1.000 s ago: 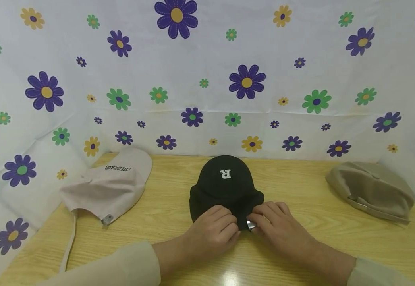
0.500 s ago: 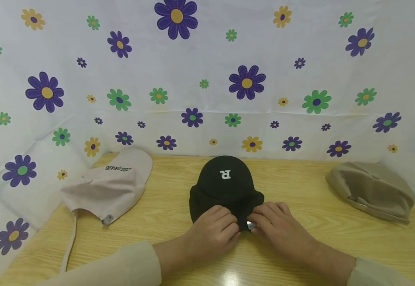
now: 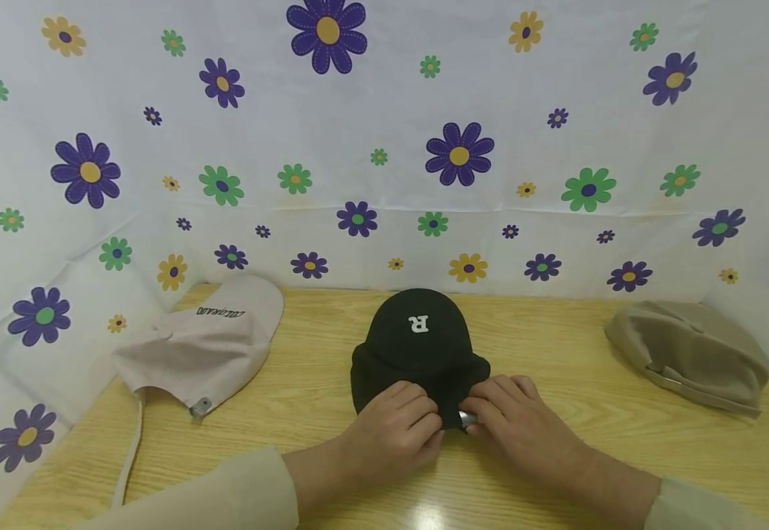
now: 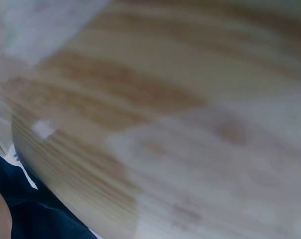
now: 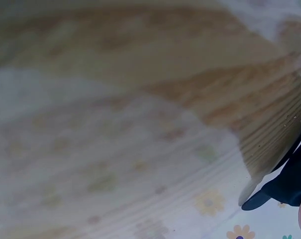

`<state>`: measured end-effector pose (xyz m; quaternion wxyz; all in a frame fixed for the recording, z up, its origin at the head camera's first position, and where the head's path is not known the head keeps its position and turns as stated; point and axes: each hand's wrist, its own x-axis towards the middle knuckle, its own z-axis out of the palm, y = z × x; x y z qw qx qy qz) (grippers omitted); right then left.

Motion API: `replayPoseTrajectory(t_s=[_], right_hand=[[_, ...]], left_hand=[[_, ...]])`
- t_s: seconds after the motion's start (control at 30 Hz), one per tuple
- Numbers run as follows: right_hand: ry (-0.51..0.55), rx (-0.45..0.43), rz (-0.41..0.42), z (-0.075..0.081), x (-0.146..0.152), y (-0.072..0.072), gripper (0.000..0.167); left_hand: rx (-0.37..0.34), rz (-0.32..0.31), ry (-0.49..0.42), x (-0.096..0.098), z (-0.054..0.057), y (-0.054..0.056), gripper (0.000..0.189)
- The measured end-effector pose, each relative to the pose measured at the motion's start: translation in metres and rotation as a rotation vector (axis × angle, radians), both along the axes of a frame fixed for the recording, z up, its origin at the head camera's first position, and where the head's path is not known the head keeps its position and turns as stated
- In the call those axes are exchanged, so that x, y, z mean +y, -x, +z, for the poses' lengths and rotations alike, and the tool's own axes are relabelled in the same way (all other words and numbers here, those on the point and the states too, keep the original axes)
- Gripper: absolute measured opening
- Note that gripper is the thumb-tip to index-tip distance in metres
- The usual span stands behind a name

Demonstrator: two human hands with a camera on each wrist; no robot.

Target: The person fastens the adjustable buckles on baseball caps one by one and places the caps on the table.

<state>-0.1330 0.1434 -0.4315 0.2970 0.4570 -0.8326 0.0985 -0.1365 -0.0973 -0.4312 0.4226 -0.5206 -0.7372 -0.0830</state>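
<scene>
A black cap (image 3: pixel 417 342) with a white letter R on its front lies at the middle of the wooden table, brim pointing toward the back. At its near edge my left hand (image 3: pixel 394 427) grips the black fabric with curled fingers. My right hand (image 3: pixel 519 423) pinches a silver metal buckle (image 3: pixel 468 419) at the cap's rear strap, thumb and forefinger together. The fingertips of the left hand and part of the strap are hidden. Both wrist views show mainly blurred tabletop, without the cap.
A pale pink cap (image 3: pixel 205 342) lettered COLORADO lies on the left, its long strap (image 3: pixel 129 449) trailing toward the front edge. On the right sits a khaki cap (image 3: pixel 695 353). A flower-print cloth (image 3: pixel 384 96) hangs behind the wooden table (image 3: pixel 536 331).
The buckle and strap have shifted very slightly downward at the right fingertips, and a small strap edge shows below them. Both hands keep almost the same place.
</scene>
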Motion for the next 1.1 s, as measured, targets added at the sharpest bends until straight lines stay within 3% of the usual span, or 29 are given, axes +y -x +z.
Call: replayPoseTrajectory(t_s=[0.7, 1.1], right_hand=[[0.011, -0.038, 0.019, 0.0022, 0.0003, -0.0007, 0.038], [0.028, -0.041, 0.04, 0.0028, 0.0013, -0.002, 0.037]], left_hand=[[-0.008, -0.026, 0.019, 0.0004, 0.001, 0.0001, 0.015], [0.028, -0.02, 0.029, 0.0009, -0.0013, 0.0015, 0.012]])
